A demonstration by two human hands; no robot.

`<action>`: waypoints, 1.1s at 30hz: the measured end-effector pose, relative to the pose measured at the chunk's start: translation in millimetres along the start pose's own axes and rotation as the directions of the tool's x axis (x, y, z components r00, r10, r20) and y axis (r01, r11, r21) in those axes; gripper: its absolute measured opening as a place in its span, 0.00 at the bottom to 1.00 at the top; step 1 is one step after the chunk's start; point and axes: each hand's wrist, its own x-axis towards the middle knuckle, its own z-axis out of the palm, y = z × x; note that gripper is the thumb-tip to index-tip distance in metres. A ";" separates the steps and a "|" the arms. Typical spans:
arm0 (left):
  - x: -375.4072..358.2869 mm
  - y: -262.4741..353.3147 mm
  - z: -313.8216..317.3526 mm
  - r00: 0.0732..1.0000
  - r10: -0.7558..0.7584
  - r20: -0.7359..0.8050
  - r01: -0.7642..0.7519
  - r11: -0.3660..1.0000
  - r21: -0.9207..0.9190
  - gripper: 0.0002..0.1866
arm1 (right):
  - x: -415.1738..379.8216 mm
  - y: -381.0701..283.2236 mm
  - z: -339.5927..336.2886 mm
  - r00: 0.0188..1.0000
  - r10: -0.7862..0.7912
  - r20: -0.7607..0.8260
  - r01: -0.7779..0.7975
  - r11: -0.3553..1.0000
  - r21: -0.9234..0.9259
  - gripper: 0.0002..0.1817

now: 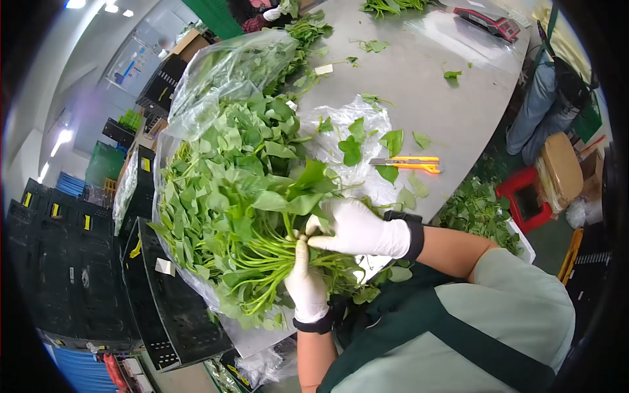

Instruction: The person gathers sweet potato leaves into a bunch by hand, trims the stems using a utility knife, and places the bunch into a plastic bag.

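My left hand (306, 285), in a white glove, is closed around a bunch of green stems (265, 259), its thumb upright in front of them. My right hand (360, 229), also gloved, has its fingertips pinched at the stems beside the left thumb. Leafy greens (229, 157) lie heaped behind and left of the hands, in and around clear plastic. Right of the heap, an orange box cutter (419, 164) rests near loose leaves and a crumpled plastic sheet (357, 131).
The grey metal table (452, 111) carries leaf scraps and a red-and-black device (488, 25). Black crates (65, 262) stand at left. Another person's legs (540, 105), a red container (524, 200) and a box of greens (478, 209) are at right. Another person's gloved hand (271, 14) shows at top.
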 end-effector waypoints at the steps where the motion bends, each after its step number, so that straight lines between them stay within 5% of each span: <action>1: -0.6 0.0 -0.8 0.999 -0.002 0.042 0.001 1.000 0.025 0.16 | 1.1 -3.2 2.3 0.988 0.124 0.087 -0.127 0.992 0.026 0.14; 11: 2.4 -2.4 1.2 0.998 -0.017 -0.054 0.017 1.000 -0.006 0.12 | -5.6 6.9 14.2 0.957 0.176 0.231 -0.187 0.982 0.029 0.12; 15: 4.6 -1.7 4.0 0.985 -0.175 -0.006 0.174 0.981 -0.082 0.12 | -8.9 5.7 15.4 0.956 0.233 0.179 -0.245 0.968 0.047 0.16; 18: 8.6 -3.0 2.7 0.976 -0.209 -0.066 0.202 0.975 -0.095 0.13 | -9.9 19.0 17.0 0.956 0.219 0.197 -0.286 0.849 0.445 0.09; 19: 4.3 7.0 9.1 0.943 -0.276 -0.187 0.295 0.952 0.081 0.17 | -10.3 30.3 21.9 0.980 0.155 0.126 -0.199 0.792 0.577 0.09; 21: 8.0 -0.9 -11.1 0.975 -0.186 -0.120 0.200 0.972 0.122 0.15 | -11.0 26.5 -18.0 0.932 0.315 0.177 -0.315 0.471 0.824 0.08; 26: 6.9 4.2 -20.6 0.991 -0.115 -0.070 0.115 0.993 -0.005 0.09 | -29.7 73.1 -93.8 0.923 0.382 -0.045 -0.295 0.778 0.555 0.14; 27: 9.7 -5.8 -31.3 0.980 0.189 0.056 -0.196 0.912 0.359 0.11 | -38.3 85.3 -101.0 0.900 0.431 -0.063 -0.412 0.890 0.198 0.15; 28: 11.5 -11.8 -37.2 0.868 0.412 0.276 -0.489 0.619 0.615 0.12 | -42.0 93.7 -104.1 0.877 0.469 -0.105 -0.481 0.857 -0.187 0.16; 29: 4.5 -3.1 -27.4 0.912 0.329 0.245 -0.406 0.642 0.651 0.14 | -41.9 94.8 -101.5 0.878 0.464 -0.120 -0.479 0.857 -0.190 0.16; 30: 6.5 5.1 -17.6 0.990 0.114 0.087 -0.134 0.949 0.286 0.14 | -44.3 91.5 -93.4 0.939 0.301 -0.168 -0.343 0.867 -0.363 0.18; 31: 8.9 9.8 -10.8 0.984 -0.171 0.040 0.176 0.971 -0.164 0.14 | -47.8 84.1 -82.3 0.975 0.134 -0.179 -0.209 0.826 -0.524 0.20; 33: 6.7 5.7 -1.5 0.990 -0.140 0.024 0.141 0.987 -0.070 0.15 | -33.5 38.9 -61.2 0.998 0.059 -0.025 -0.063 0.984 -0.165 0.27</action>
